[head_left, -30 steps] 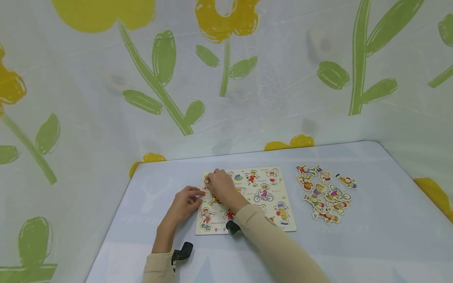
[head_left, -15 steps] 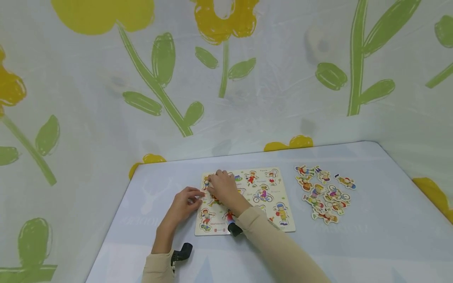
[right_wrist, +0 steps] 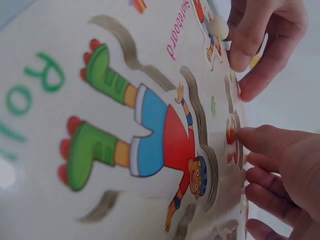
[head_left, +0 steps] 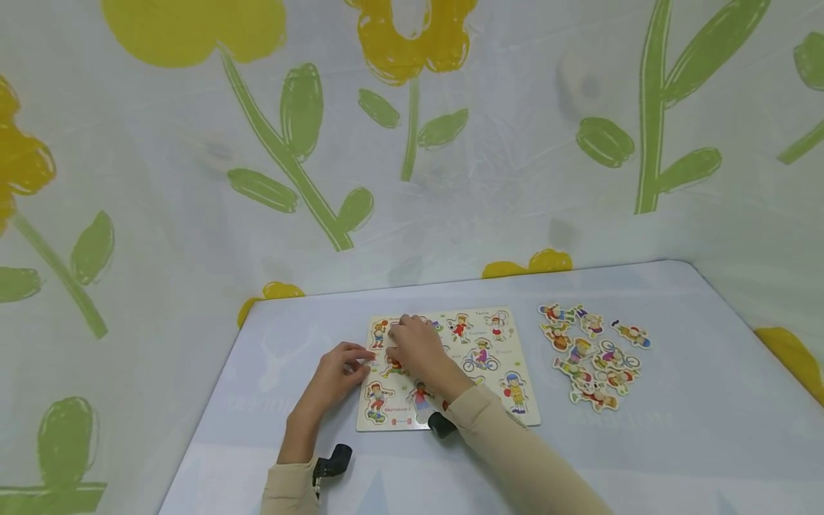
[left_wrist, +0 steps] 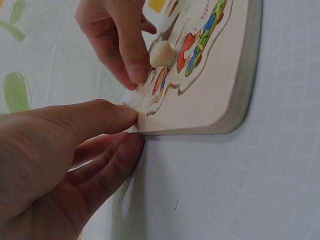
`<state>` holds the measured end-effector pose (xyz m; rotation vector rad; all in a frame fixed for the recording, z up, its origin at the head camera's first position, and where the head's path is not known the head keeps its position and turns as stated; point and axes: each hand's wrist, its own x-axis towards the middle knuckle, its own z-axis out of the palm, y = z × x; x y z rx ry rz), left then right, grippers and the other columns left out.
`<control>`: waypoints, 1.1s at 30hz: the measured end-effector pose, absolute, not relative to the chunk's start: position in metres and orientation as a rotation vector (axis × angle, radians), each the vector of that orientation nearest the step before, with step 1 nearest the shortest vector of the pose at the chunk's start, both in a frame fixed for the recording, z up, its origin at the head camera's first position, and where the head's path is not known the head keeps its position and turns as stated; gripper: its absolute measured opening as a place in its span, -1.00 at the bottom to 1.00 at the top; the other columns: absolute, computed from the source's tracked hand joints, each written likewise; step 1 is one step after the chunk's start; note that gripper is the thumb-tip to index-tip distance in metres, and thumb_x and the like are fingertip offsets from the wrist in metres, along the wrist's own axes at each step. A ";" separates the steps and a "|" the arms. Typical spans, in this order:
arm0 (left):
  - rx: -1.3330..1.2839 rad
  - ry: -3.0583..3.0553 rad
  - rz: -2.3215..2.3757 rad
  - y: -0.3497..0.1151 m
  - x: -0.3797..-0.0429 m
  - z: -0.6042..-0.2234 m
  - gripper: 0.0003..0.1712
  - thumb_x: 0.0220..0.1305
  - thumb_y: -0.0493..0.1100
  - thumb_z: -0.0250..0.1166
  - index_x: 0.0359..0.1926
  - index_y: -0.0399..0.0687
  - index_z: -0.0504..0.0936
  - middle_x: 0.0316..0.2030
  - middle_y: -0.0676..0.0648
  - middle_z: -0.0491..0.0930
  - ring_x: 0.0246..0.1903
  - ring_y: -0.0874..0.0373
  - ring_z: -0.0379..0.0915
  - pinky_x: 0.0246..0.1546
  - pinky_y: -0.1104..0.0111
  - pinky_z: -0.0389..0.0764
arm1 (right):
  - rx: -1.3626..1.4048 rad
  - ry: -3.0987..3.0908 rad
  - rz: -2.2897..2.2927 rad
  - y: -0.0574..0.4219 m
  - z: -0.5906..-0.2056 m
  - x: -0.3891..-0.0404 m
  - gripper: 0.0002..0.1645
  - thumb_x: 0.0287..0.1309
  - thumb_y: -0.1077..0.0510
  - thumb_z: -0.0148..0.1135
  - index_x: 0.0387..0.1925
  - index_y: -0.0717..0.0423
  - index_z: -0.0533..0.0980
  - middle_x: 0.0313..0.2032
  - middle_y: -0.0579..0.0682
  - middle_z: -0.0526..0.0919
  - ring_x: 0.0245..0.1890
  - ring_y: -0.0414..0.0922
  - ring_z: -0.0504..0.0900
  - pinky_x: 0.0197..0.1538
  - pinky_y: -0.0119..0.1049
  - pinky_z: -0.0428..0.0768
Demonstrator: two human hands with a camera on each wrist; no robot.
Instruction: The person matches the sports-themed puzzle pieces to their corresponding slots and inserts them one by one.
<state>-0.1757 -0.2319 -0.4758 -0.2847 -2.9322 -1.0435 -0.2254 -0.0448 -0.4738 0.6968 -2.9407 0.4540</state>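
A wooden puzzle board [head_left: 400, 393] with printed children lies on the table. At its left edge my left hand [head_left: 337, 369] pinches the board, thumb on top and fingers [left_wrist: 117, 170] at the side. Over the upper left of the board is my right hand [head_left: 420, 348], its fingers fairly straight. In the right wrist view one right fingertip touches a red-coloured spot [right_wrist: 231, 131] in a recess; no piece shows in that hand. A skateboarder piece [head_left: 376, 402] with a pale knob [left_wrist: 162, 54] sits at the lower left corner. A basketball player figure [head_left: 378, 334] shows at the upper left.
A heap of loose cut-out figure pieces [head_left: 581, 349] lies right of the board, one piece [head_left: 631, 333] slightly apart. Behind the table [head_left: 695, 343] hangs a flower-print cloth [head_left: 489, 200]. Dark wrist cameras [head_left: 332, 461] sit near both sleeves.
My right hand has moved right and slightly toward me from the board's upper left corner, uncovering the basketball player figure. The left hand has stayed at the left edge.
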 end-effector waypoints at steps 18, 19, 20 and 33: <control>-0.280 -2.940 -1.006 -0.231 -0.174 -0.472 -0.75 0.15 -0.32 0.37 -0.12 -0.07 0.75 -0.05 -0.11 0.60 -0.26 0.18 0.53 -0.22 0.36 0.59 | 0.706 -2.865 0.639 0.002 -0.465 -0.217 -0.77 0.13 -0.02 0.38 -0.16 -0.10 0.71 -0.14 -0.10 0.71 -0.09 -0.07 0.63 0.03 -0.06 0.51; -0.274 -2.940 -1.003 -0.231 -0.174 -0.472 -0.75 0.15 -0.32 0.37 -0.12 -0.07 0.75 -0.05 -0.11 0.60 -0.26 0.18 0.53 -0.22 0.36 0.58 | 0.697 -2.859 0.637 0.006 -0.465 -0.216 -0.78 0.13 -0.01 0.38 -0.17 -0.10 0.71 -0.16 -0.10 0.70 -0.11 -0.07 0.63 0.01 -0.07 0.50; -0.265 -2.940 -1.001 -0.231 -0.174 -0.472 -0.75 0.15 -0.32 0.38 -0.12 -0.06 0.75 -0.05 -0.10 0.60 -0.26 0.18 0.53 -0.22 0.36 0.58 | 0.682 -2.860 0.630 0.010 -0.466 -0.216 -0.78 0.13 -0.01 0.38 -0.17 -0.11 0.70 -0.19 -0.12 0.70 -0.13 -0.08 0.63 0.01 -0.08 0.50; -0.216 -2.962 -1.016 -0.229 -0.173 -0.473 -0.76 0.17 -0.28 0.37 -0.11 -0.02 0.75 -0.03 -0.07 0.59 -0.25 0.20 0.51 -0.19 0.36 0.58 | 0.535 -2.887 0.627 0.070 -0.464 -0.206 -0.81 0.06 0.02 0.43 -0.24 -0.09 0.70 -0.36 -0.18 0.70 -0.30 -0.17 0.60 -0.05 -0.11 0.51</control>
